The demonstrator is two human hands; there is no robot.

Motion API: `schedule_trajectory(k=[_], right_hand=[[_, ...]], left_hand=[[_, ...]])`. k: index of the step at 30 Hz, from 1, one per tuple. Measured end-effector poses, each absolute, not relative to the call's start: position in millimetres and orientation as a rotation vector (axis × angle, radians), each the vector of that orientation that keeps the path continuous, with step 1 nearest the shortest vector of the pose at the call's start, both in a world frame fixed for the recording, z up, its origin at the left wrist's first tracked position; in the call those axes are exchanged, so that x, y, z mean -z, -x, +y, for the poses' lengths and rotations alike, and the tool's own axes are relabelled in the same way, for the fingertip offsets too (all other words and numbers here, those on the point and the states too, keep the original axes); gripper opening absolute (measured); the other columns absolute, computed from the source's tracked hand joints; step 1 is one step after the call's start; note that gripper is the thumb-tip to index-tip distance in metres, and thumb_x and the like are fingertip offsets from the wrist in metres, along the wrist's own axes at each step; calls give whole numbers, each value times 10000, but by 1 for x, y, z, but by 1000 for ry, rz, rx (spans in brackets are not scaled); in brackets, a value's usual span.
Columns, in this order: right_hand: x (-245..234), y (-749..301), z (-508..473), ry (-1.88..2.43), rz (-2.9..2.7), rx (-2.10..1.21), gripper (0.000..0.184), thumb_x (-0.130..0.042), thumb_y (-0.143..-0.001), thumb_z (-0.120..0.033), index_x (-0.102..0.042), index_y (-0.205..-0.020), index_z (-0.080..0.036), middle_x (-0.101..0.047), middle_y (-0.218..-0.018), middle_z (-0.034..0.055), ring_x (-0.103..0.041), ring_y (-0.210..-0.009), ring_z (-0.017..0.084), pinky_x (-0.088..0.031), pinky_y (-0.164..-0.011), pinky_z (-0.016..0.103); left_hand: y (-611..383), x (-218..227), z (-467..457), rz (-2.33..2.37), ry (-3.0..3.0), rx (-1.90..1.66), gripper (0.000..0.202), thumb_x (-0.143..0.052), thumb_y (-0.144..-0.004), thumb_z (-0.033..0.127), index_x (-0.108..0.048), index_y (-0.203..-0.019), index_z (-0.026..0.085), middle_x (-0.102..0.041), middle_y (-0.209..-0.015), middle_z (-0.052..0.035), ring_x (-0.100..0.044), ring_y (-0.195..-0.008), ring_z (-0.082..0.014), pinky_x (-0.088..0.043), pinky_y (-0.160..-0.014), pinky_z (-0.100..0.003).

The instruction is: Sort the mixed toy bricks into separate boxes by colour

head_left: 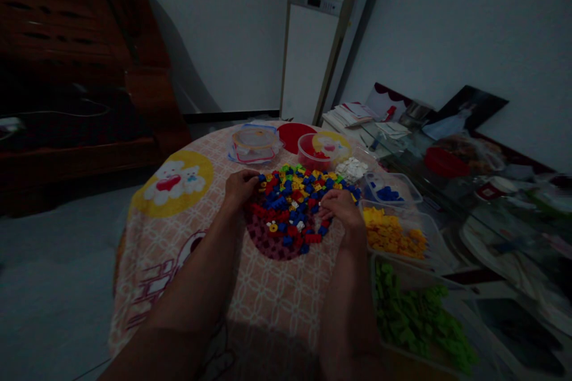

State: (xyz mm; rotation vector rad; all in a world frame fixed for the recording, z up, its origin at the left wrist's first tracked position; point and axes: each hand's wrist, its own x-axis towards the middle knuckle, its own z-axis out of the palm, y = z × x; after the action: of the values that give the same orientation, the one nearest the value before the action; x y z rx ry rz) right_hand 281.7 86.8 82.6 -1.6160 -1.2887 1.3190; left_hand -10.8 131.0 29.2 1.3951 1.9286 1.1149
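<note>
A heap of small coloured bricks (292, 199), red, blue, yellow, green and white, lies on a patterned cloth-covered table (187, 232). My left hand (239, 187) rests at the heap's left edge with its fingers curled onto the bricks. My right hand (342, 208) sits at the heap's right edge, fingers bent and pinched over bricks; what they hold is too small to make out. Both forearms reach in from the bottom of the view.
Sorted bricks fill clear tubs on the right: green (415, 321), yellow (393, 235), blue (388, 190), white (353, 168), red (315, 155). Stacked lids (254, 143) lie behind the heap. A cluttered glass table (491, 190) stands right; dark furniture (80, 83) stands left.
</note>
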Motion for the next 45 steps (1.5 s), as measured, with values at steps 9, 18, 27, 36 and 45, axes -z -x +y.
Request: schedule_trajectory(k=[9,18,27,36,45], right_hand=[[-81,-284,85,1584,-1224,-1258,110,-599,-682,-63,-607,-679,-172,-637,-532,-3,-647,-491,146,-548,-518,221],[-80,-293,128,1307,-730,-651,498,-636,-803,-265,-583,-1268,-95,-680,-1304,200,-704,-1211,226,-596,-996,319],[-89,-282,103,1436,-1058,-977,230,-652,-810,-244,-698,-1012,-143,-780,-909,89,-760,-765,178,-634,-736,279],[-109,-212,73,1221,-1861,-1756,132,-652,-896,-234,-734,-959,-151,-790,-929,45,-711,-608,98,-507,-517,137],[-103,-230,84,1501,-1829,-1324,176,-587,-925,-164,-754,-874,-145,-772,-840,17,-670,-629,86,-494,-569,140]], left_hand=[[10,-34,129,1908,-1375,-1128,299,-645,-786,262,-819,-1023,212,-818,-1015,-50,-744,-948,-231,-551,-879,-301],[9,-36,129,1937,-1403,-1097,275,-640,-786,260,-825,-986,221,-820,-1012,-46,-745,-970,-239,-545,-900,-305],[11,-32,130,1944,-1446,-1090,289,-639,-798,265,-822,-1018,223,-817,-1041,-54,-742,-978,-239,-540,-905,-308],[11,-32,131,1946,-1438,-1094,306,-637,-796,293,-827,-1024,217,-817,-1060,-63,-739,-978,-245,-543,-911,-312],[11,-30,132,1909,-1403,-1113,325,-631,-785,287,-823,-1033,199,-818,-1032,-67,-740,-951,-236,-547,-872,-300]])
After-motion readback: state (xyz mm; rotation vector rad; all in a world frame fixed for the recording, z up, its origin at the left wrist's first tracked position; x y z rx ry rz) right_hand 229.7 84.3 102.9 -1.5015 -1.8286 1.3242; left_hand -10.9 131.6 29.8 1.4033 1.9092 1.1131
